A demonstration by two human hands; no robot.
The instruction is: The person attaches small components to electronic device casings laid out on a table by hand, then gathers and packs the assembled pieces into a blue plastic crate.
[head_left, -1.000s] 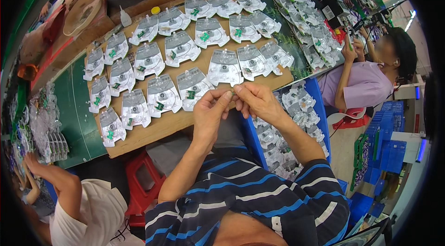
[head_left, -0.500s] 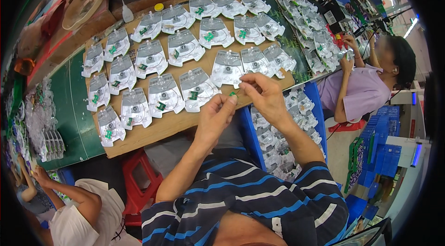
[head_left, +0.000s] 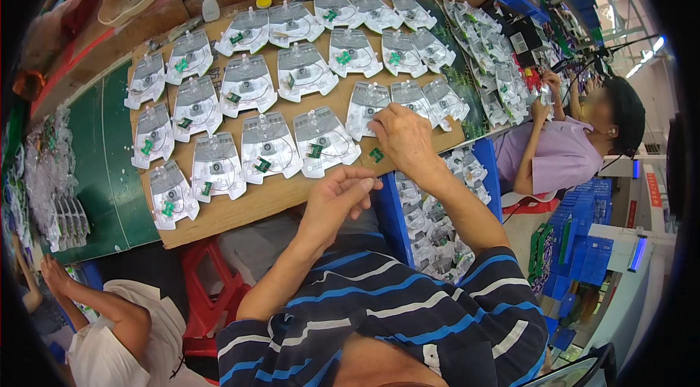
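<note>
My right hand (head_left: 407,140) is closed, its thumb and fingers pinched together at the near edge of a grey-and-clear plastic housing (head_left: 367,104). What lies between those fingertips is hidden or too small to make out. A small green circuit board (head_left: 375,155) rests on the brown cardboard sheet (head_left: 277,188), between my two hands. My left hand (head_left: 337,201) hovers at the cardboard's near edge, fingers loosely curled and apart with nothing in them. Rows of similar housings spread over the cardboard, many with a green circuit board and thin wire on them, such as one nearby housing (head_left: 324,140).
A blue bin (head_left: 399,230) of housings stands below my right forearm. More housings (head_left: 492,70) cover the table at right, where a person in a lilac top (head_left: 550,150) works. White bottles (head_left: 210,6) and a yellow cap (head_left: 263,2) stand at the back. Another person (head_left: 120,329) sits lower left.
The green circuit board has left my left fingers and now lies on the cardboard. My left hand has drawn nearer to me and loosened; my right hand has shifted onto the housing's near edge.
</note>
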